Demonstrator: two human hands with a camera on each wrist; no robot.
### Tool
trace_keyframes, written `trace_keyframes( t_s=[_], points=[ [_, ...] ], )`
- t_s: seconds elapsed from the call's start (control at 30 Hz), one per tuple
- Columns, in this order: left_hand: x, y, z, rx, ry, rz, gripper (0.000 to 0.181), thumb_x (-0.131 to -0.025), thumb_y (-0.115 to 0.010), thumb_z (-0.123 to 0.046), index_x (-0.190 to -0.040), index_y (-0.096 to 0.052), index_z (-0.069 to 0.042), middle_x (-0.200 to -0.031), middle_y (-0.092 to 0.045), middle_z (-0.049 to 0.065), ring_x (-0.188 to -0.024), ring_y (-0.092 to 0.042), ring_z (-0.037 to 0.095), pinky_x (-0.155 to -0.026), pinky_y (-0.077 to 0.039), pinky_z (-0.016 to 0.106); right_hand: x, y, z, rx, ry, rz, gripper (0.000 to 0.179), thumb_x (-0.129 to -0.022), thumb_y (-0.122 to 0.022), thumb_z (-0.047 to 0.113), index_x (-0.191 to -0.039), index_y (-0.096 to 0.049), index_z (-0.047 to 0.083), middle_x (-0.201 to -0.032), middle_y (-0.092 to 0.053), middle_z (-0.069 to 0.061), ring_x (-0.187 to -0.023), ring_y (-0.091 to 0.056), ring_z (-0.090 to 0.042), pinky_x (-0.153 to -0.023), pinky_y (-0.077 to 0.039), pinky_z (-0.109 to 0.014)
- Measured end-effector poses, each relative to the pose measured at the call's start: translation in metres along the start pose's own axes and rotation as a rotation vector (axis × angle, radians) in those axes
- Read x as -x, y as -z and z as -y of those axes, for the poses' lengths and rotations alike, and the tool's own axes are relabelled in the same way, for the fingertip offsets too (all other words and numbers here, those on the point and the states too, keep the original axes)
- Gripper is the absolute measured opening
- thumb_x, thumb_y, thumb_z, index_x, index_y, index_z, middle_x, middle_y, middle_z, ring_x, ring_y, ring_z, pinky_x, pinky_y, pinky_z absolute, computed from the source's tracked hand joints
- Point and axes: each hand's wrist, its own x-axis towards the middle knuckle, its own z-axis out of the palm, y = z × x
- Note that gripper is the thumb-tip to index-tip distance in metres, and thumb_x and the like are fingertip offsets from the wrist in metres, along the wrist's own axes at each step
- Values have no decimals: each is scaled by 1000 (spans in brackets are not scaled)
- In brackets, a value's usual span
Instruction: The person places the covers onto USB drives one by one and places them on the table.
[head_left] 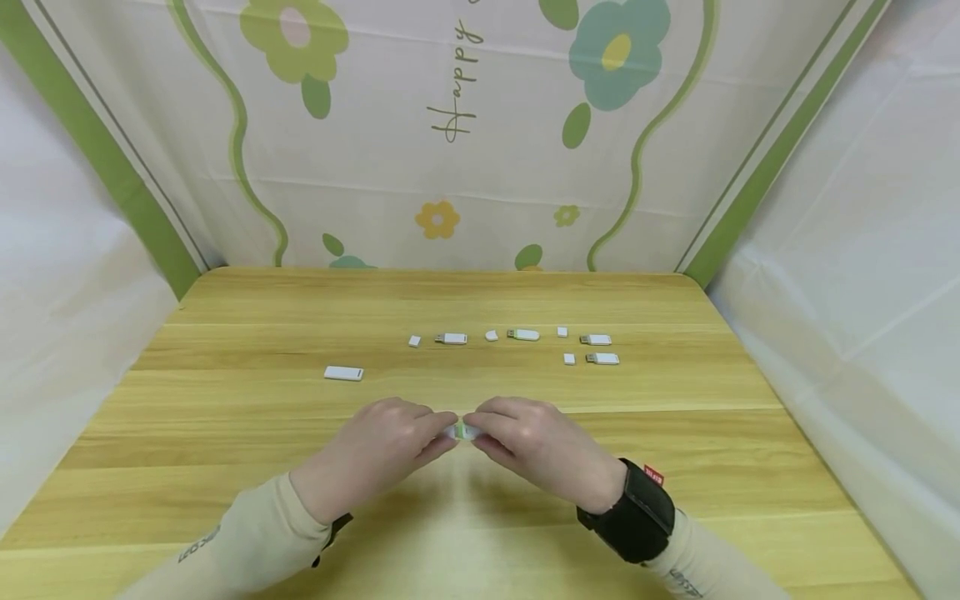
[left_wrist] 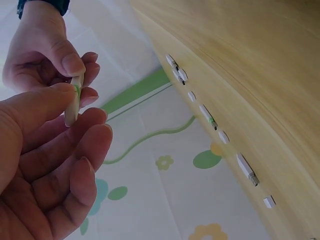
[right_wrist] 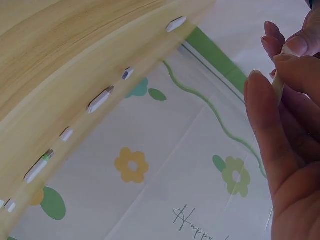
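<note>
Between both hands, above the front middle of the table, is a small white USB stick [head_left: 461,430] with a green band. My left hand [head_left: 381,446] pinches one end between thumb and fingers, and my right hand [head_left: 542,442] pinches the other. In the left wrist view the white body of the USB stick [left_wrist: 73,111] shows below the left thumb; the fingers cover much of the rest. Seen from the right wrist, only a slim part of the stick [right_wrist: 279,91] appears. Whether its cap is fully on cannot be told.
On the wooden table [head_left: 225,433], a closed white USB stick [head_left: 343,374] lies left. Farther back lie several uncapped sticks, among them one with a green band [head_left: 525,335], with loose caps [head_left: 415,342] beside them. A flowered cloth [head_left: 360,167] hangs behind the table.
</note>
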Motion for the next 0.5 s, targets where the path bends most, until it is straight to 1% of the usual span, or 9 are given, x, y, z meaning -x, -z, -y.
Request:
trace_keyframes(
  t_s=[0.23, 0.37, 0.47, 0.5],
  points=[
    [0, -1, 0, -14, -4, -12, 16, -82, -81, -13, -91, -71, -5, -65, -60, -5, -53, -48, 4, -55, -49, 24, 1, -2, -1, 33, -7, -12, 26, -81, -81, 5, -105, -71, 2, -97, -69, -3, -85, -66, -10, -77, -52, -16],
    [-1, 1, -1, -16, -6, 33, 23, -79, -84, -14, -95, -71, -4, -71, -65, -3, -59, -56, 6, -59, -52, 25, 2, -3, -1, 59, -9, -14, 25, -82, -81, 6, -105, -72, 2, -96, -69, -3, -85, -67, -11, -77, -53, -18],
    [0, 3, -1, -12, 0, 76, 27, -78, -85, -12, -99, -71, -3, -77, -68, -1, -65, -62, 9, -64, -54, 27, 3, -3, -1, 69, -12, -13, 24, -82, -81, 7, -104, -72, 2, -95, -70, -3, -85, -67, -11, -77, -53, -18],
    [0, 3, -1, -10, 1, 80, 28, -77, -85, -11, -100, -71, -3, -78, -68, -1, -66, -62, 9, -65, -55, 27, 3, -3, -1, 70, -10, -14, 25, -82, -81, 7, -104, -72, 2, -95, -69, -2, -84, -67, -11, -77, -53, -18]
  ],
)
